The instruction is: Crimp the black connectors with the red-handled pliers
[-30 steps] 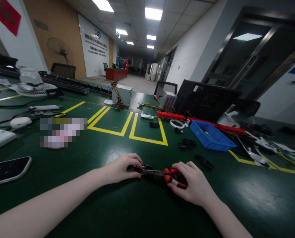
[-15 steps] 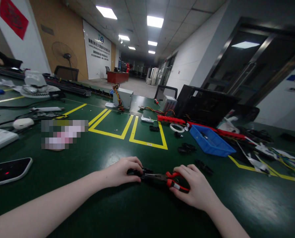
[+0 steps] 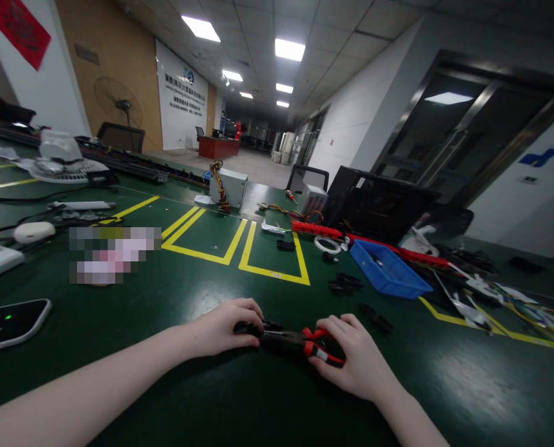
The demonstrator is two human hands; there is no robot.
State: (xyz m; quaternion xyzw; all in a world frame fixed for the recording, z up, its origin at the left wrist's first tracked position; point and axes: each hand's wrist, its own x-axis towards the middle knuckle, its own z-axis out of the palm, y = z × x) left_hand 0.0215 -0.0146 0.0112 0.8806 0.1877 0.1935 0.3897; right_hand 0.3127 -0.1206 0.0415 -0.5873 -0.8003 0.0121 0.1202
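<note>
Left hand (image 3: pixel 230 324) at lower centre of frame, fingers (image 3: pixel 252 306) pinching a small black part (image 3: pixel 244 327), right hand (image 3: pixel 355 355) right of it, fingers curled around spread red handles of pliers (image 3: pixel 308 338), nose reaching the part, contact unclear, green worktop (image 3: pixel 239 397) beneath

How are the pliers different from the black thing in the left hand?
The pliers are partly bright red; the black thing shows no red. The right hand holds the pliers; the left hand holds and partly hides the black thing. Both have black on them.
</note>
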